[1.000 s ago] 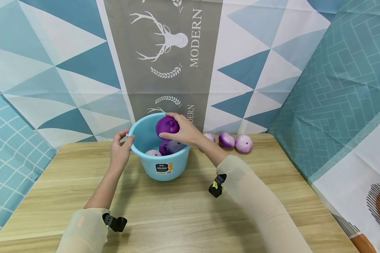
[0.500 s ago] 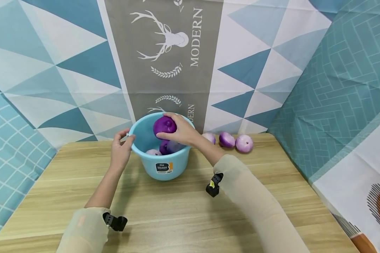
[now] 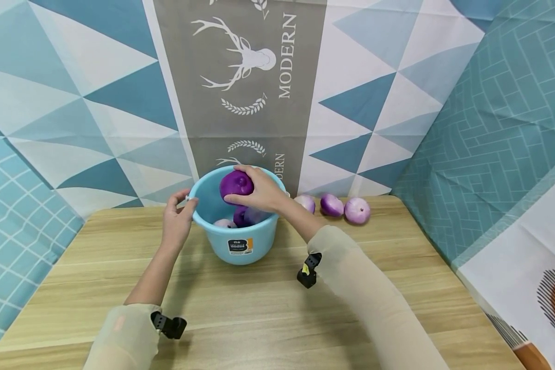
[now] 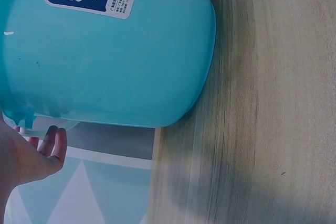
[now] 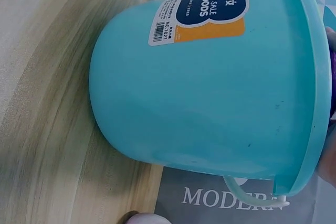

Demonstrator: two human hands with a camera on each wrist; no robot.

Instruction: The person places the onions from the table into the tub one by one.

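Note:
A light blue bucket (image 3: pixel 219 241) stands upright on the wooden table in the head view. At its left rim, my left hand (image 3: pixel 178 218) grips the edge near the handle's end; its curled fingers show beside the bucket in the left wrist view. My right hand (image 3: pixel 265 191) holds a dark purple onion (image 3: pixel 236 185) between thumb and fingers, over the bucket's opening. Below it lie several onions, among them a pale one (image 3: pixel 224 223) and a purple one (image 3: pixel 239 216). The bucket wall (image 5: pixel 210 93) hides most of the right hand in the right wrist view.
Right of the bucket, a purple onion (image 3: pixel 331 205) and a pale purple onion (image 3: pixel 357 210) lie on the table (image 3: pixel 240 313), with another onion (image 3: pixel 306 202) partly behind the right forearm. A patterned cloth backdrop (image 3: pixel 240 123) rises directly behind the table.
My right hand has moved slightly left over the bucket with the purple onion in it. The left hand has stayed at the rim, and the bucket stands where it was.

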